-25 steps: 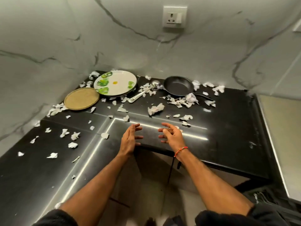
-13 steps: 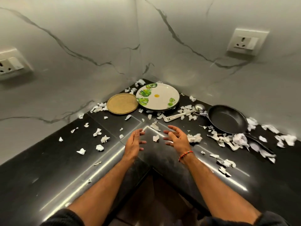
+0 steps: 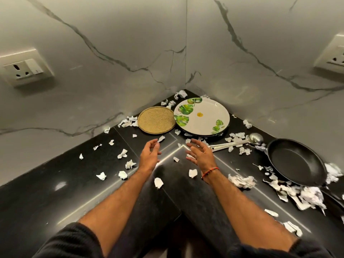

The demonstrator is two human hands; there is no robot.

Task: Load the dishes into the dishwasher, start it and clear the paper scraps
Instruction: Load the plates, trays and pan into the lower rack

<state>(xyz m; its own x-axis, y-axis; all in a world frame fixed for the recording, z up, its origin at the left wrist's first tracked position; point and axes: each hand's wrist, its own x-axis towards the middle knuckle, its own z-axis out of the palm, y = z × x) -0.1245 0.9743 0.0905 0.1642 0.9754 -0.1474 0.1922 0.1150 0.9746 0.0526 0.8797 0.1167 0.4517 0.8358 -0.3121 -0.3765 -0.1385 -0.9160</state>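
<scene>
Black L-shaped counter tucked into a grey marble corner, strewn with white torn scraps. At 12 o'clock from the hands, hard in the corner: white plate with green leaf prints and a small yellow spot, resting on something dark whose rim just peeks out below; just beside it at 11 o'clock, rims almost meeting, a flat round gold plate with a speckled face. At 2 o'clock, a steel ladle, bowl toward the pan, handle pointing back at the right hand, scraps lying over the handle. At 3 o'clock, a black pan, empty, its near rim among the thickest heap of scraps. Left hand and right hand hovering above the counter's inner corner, palms facing each other, fingers loosely spread and slightly curled, gripping nothing; red thread on the right wrist. Pan handle mostly buried under paper and cut by the right edge of view. Socket on the left wall in full view, socket on the right wall clipped by the frame. Contact between the fingertips and the small scraps beneath them impossible to judge. Dark sleeves cropped at the bottom. Counter front edge forming an inward notch at 6 o'clock between the forearms; open black surface at 8 o'clock, only thinly littered; right stretch at 4 o'clock crowded with paper.
</scene>
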